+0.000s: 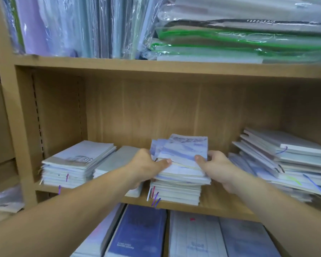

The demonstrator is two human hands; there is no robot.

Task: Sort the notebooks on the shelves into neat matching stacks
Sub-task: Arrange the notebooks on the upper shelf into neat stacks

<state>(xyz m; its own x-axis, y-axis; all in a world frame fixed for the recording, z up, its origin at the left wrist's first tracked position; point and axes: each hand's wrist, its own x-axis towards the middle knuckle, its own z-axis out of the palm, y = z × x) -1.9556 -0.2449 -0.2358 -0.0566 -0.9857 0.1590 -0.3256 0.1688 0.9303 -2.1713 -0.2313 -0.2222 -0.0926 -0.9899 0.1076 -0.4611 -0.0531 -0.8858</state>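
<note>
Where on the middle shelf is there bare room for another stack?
A bare strip of shelf between the centre stack and the messy right pile, by the right hand. Left of centre is crowded: left stack, grey stack, left hand.

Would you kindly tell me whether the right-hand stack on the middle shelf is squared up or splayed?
Splayed: the right-hand stack is fanned at differing angles, with edges jutting out.

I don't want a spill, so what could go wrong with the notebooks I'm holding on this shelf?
The upper notebooks in the middle stack lie skewed between your left hand and right hand, so they could slide apart if lifted. The right stack beside your right hand is fanned out unevenly; a bump might topple it.
</note>
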